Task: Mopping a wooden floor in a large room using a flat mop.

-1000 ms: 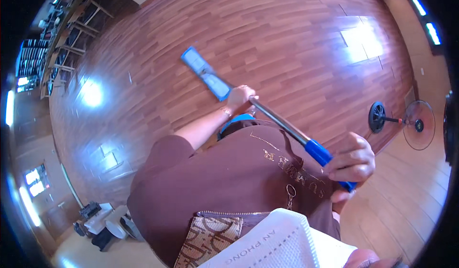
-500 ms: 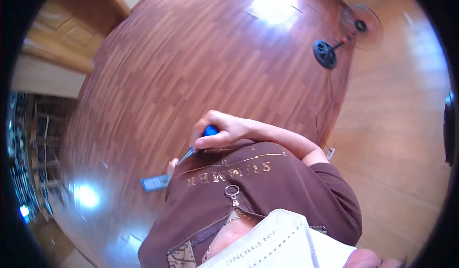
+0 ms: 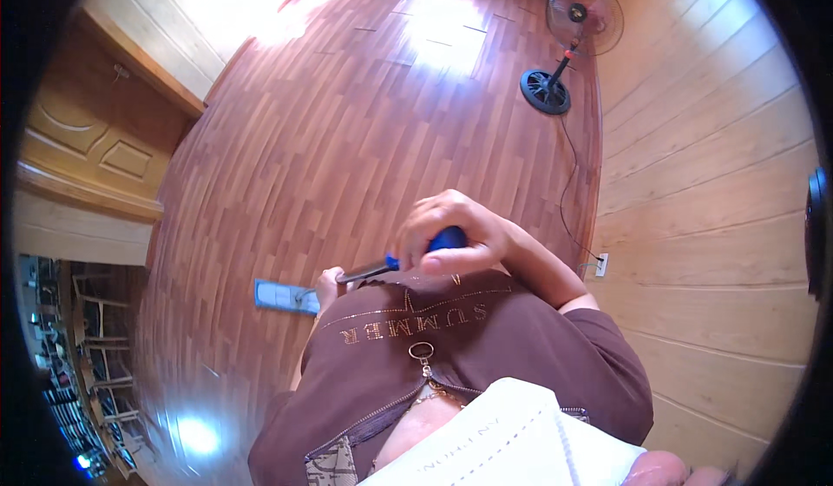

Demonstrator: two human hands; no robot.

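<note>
I hold a flat mop with both hands. My right hand (image 3: 455,233) is closed on the blue grip (image 3: 445,240) at the top of the metal handle, close in front of my chest. My left hand (image 3: 329,283) grips the handle lower down, mostly hidden behind my brown top. The pale blue mop head (image 3: 285,296) lies flat on the reddish wooden floor (image 3: 347,139), to my left.
A standing fan (image 3: 573,26) on a round black base (image 3: 545,91) stands far off by the wooden wall, its cord running to a wall socket (image 3: 600,265). A wooden door (image 3: 95,152) is at the left. Chairs and shelves (image 3: 82,356) sit lower left.
The view has swung round. The mop head went from far ahead of me to close by my left side, and both hands pulled the handle in toward my chest.
</note>
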